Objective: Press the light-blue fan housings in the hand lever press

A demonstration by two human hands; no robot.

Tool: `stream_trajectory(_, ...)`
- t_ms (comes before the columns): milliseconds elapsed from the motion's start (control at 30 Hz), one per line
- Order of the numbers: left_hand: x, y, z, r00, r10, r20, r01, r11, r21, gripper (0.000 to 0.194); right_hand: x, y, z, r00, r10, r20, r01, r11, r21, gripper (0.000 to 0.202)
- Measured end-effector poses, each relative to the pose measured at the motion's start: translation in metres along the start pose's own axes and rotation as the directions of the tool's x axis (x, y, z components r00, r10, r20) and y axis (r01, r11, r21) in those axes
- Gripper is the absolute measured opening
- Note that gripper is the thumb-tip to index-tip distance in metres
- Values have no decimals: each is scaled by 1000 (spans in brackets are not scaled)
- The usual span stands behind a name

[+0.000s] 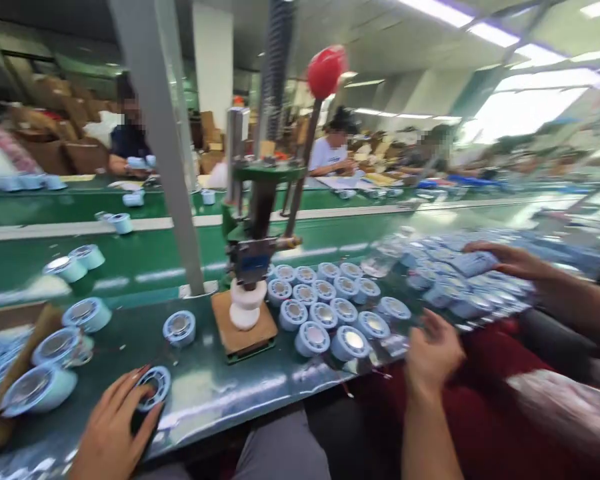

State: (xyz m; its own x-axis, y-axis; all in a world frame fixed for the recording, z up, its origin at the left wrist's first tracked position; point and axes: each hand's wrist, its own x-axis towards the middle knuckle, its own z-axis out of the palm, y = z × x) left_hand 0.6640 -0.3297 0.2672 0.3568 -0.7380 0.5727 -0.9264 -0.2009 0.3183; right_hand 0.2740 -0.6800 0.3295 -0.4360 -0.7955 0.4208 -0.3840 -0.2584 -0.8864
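My left hand [113, 423] is at the front left of the bench, its thumb and fingers curled around a light-blue round housing [159, 387] with a slotted rim. My right hand [434, 353] is raised at the bench's front edge, to the right of a group of similar housings [324, 315]. Its fingers are loosely bent and somewhat blurred, with nothing visible in them. Between my hands stands a hand press [255, 247] with a red ball-topped lever [327, 70]. Its white pressing head [245, 307] is down over a brown pad [225, 330]. One housing [179, 328] sits left of the pad.
Several housings [55, 347] stand beside a cardboard box [27, 353] at the left. At the right, a co-worker's hand [517, 259] holds a light-blue part [475, 263] above many more. A grey post [167, 153] rises left of the press. People sit beyond the green conveyor [145, 250].
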Motion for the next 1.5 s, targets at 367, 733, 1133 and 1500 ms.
stream_trajectory(367, 13, 44, -30, 968, -199, 154, 197, 980, 30, 16, -274, -157, 126, 261, -537, 802, 308, 834, 458, 53)
stream_trajectory(733, 14, 42, -31, 954, -215, 210, 207, 977, 60, 55, -245, -94, 69, 164, -603, 781, 119, 798, 591, 38)
stream_trajectory(1133, 50, 115, -17, 977, -85, 197, 111, 986, -125, 57, -262, -81, 70, 357, -503, 787, 123, 861, 494, 57)
stream_trajectory(1500, 40, 124, 3, 969, -221, 114, 241, 948, -208, 53, -270, -80, 69, 431, -554, 712, 240, 831, 501, 61)
